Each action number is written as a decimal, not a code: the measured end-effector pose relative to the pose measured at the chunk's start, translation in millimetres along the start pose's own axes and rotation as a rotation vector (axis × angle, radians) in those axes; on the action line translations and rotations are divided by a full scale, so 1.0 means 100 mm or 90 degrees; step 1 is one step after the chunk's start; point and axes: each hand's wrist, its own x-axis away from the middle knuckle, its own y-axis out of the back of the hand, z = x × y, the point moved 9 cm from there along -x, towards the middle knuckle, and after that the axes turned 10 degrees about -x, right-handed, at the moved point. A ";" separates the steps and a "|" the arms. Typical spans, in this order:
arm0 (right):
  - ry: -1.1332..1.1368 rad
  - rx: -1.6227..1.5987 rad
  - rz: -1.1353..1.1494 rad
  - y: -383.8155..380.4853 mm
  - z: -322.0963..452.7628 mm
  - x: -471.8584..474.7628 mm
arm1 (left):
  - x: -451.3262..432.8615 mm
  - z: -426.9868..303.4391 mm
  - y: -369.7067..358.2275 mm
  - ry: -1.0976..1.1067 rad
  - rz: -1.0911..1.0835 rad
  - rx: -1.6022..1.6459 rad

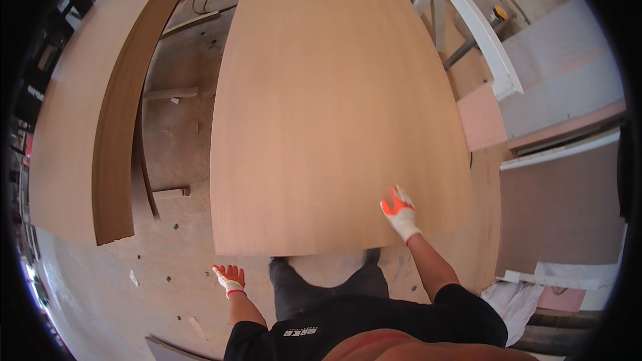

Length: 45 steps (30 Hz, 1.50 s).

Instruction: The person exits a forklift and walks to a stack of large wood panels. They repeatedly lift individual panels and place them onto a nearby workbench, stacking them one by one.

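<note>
A large wood-veneered sheet [331, 110] stretches away from the person, its near edge just in front of the legs. My right hand [399, 210], in a white knit glove with an orange coating, is over the sheet's near right part with fingers spread; whether it touches the surface cannot be told. Off the sheet's near left corner, my left hand [230, 278] in a matching glove hangs in the air, palm side up and fingers apart, holding nothing.
At left lies a stack of similar veneered sheets [113, 160]. Wood strips [170, 93] and small dark bits are on the floor between. On the right are a white frame [476, 15], pale boards [562, 95], a brown panel [556, 215] and crumpled white sheeting [511, 306].
</note>
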 end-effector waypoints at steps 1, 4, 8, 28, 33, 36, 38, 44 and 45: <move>-0.012 0.038 0.004 -0.16 0.08 -0.34 | -0.06 -0.08 -0.06 -0.029 -0.015 0.074; 0.019 0.087 -0.103 -0.45 0.28 -1.46 | -0.29 -0.43 -0.63 -0.140 0.041 0.157; -0.130 0.137 -0.211 -0.86 0.46 -2.25 | -0.39 -0.58 -0.91 -0.169 0.162 0.095; -0.142 0.221 -0.170 -1.04 0.58 -3.83 | -0.71 -0.91 -1.84 -0.189 -0.005 -0.052; -0.138 0.233 -0.179 -1.05 0.57 -4.22 | -0.72 -1.00 -2.31 -0.174 -0.040 -0.068; -0.127 0.246 -0.206 -1.04 0.56 -4.37 | -0.75 -1.02 -2.41 -0.166 -0.039 -0.066; -0.120 0.256 -0.223 -1.07 0.60 -4.38 | -0.69 -0.95 -2.58 -0.120 0.034 -0.032; -0.079 0.411 -0.289 -0.83 0.84 -4.33 | -0.80 -1.01 -2.65 -0.097 0.135 0.032; 0.016 0.336 -0.357 -0.82 0.74 -4.28 | -0.80 -1.04 -2.63 -0.081 0.031 0.025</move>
